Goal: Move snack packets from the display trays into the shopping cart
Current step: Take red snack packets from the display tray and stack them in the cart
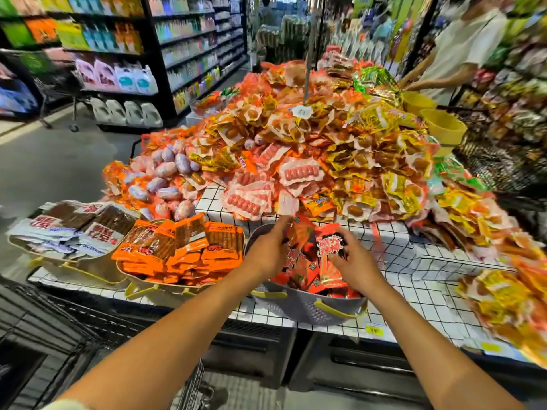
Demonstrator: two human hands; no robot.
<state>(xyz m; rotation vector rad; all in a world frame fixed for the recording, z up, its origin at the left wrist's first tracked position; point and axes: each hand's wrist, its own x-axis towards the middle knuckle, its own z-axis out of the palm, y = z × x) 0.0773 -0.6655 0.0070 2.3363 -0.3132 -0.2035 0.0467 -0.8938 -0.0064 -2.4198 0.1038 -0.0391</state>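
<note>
A grey display tray [307, 313] with yellow handles holds red and orange snack packets [307, 276]. Both my hands are inside it. My left hand [268, 250] grips an orange-red packet [299, 232] at its left edge. My right hand [355, 263] holds a red packet with black lettering [329, 244], thumb on its front. The black wire shopping cart [59, 329] stands at the lower left, below the table edge.
Two beige trays sit left of the grey one: orange packets [183, 247] and brown-and-white packets [74, 226]. A big heap of sausage snacks [296, 149] covers the grid-patterned table [414, 279]. A person [461, 51] stands at the far right by yellow bowls [441, 125].
</note>
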